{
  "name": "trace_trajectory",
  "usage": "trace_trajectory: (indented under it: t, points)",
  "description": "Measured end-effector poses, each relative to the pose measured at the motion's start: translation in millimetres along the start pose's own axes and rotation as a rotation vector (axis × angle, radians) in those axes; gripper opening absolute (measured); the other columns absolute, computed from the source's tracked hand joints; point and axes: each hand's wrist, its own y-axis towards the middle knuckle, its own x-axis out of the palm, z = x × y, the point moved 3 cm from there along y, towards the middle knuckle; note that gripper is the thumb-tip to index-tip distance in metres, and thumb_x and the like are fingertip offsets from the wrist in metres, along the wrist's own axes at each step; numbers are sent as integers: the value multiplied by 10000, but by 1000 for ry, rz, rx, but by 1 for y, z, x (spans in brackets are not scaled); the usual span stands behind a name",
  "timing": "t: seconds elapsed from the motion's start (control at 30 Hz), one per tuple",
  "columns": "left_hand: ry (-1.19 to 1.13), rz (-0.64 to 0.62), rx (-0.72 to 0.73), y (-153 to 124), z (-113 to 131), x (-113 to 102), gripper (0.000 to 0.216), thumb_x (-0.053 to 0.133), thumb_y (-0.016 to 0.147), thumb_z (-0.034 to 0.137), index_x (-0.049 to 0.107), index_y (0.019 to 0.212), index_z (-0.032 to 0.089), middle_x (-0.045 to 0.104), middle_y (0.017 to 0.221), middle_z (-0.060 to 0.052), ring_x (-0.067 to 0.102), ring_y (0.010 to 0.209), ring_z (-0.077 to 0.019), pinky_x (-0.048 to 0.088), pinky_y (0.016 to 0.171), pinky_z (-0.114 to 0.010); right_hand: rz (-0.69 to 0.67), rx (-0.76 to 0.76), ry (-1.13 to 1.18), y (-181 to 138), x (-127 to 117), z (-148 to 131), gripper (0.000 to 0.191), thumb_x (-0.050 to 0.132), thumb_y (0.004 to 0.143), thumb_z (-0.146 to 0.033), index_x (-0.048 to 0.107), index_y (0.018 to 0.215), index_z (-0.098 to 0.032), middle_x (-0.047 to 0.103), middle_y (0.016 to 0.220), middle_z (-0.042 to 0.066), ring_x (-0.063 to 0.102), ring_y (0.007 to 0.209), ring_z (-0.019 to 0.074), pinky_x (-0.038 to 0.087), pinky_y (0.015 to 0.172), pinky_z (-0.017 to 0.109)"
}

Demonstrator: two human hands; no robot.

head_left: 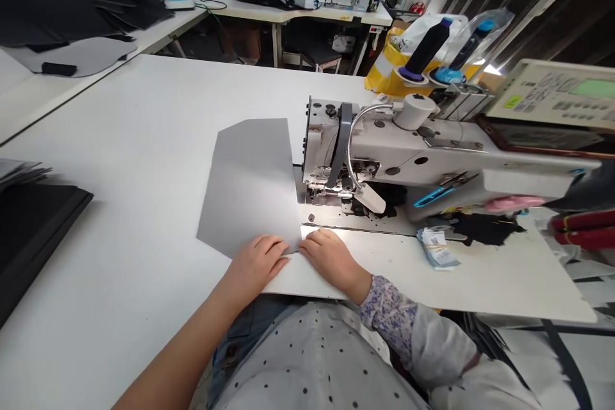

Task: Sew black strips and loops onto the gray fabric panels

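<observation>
A grey fabric panel (250, 182) lies flat on the white table (120, 160), left of the sewing machine (384, 154). My left hand (254, 266) rests on the panel's near corner, fingers curled down and pressed on the cloth. Just to its right, my right hand (331, 259) has its fingers bent onto the panel's near right edge, where the machine's lamp lights the table. Both hands sit in front of the needle area (331, 195), a short way from it.
A stack of black pieces (29, 230) lies at the table's left edge. Small paper labels (437, 250) and a black scrap (485, 227) sit right of the machine. Thread cones (425, 51), a control panel (557, 96) and other work tables (288, 9) stand behind.
</observation>
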Motion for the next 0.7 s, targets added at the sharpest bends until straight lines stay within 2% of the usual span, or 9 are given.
trace_trajectory:
  t: [0.07,0.17,0.27,0.37,0.43,0.57,0.7]
  points:
    - [-8,-23,-9,3,1,-2,242,474,952,335,603,1080,176,640,1039,-76,596,957,-193,516,851,-354,3,16,-21,5,3,2,234,482,962,-227,650,804,-183,619,782,48,554,768,192,435,745,334]
    - [29,-23,47,4,2,-2,183,453,955,232,619,1006,174,655,975,-64,602,922,-187,508,829,-344,30,84,72,7,-2,8,217,484,957,-208,638,806,-179,625,787,49,559,770,187,448,739,326]
    - [65,26,88,3,2,0,196,438,939,139,628,965,179,663,932,-54,612,880,-170,502,790,-315,21,80,199,2,-11,11,152,502,952,-219,649,971,-185,652,880,51,573,836,181,454,789,321]
    - [126,88,58,4,1,-1,194,441,938,140,630,908,175,668,884,-41,614,823,-159,499,740,-299,-5,32,194,-1,-15,8,196,553,933,-284,641,1086,-200,655,949,57,571,879,192,446,828,339]
    - [123,79,35,5,1,-2,195,441,947,178,629,896,173,668,877,-38,610,817,-158,497,754,-302,1,20,143,1,-13,5,191,530,945,-300,668,1025,-195,656,896,58,569,843,193,444,809,342]
    - [-33,-20,-24,6,0,-2,222,456,959,315,635,972,184,670,934,-44,592,872,-175,489,803,-327,36,33,154,7,-8,3,226,493,962,-268,695,901,-188,657,817,49,572,786,180,445,780,323]
    - [-149,-52,-173,13,-3,-8,284,393,978,287,649,891,201,685,874,-19,588,851,-175,476,807,-331,25,147,275,9,-9,12,214,533,940,-258,698,824,-187,659,785,42,589,773,171,460,770,302]
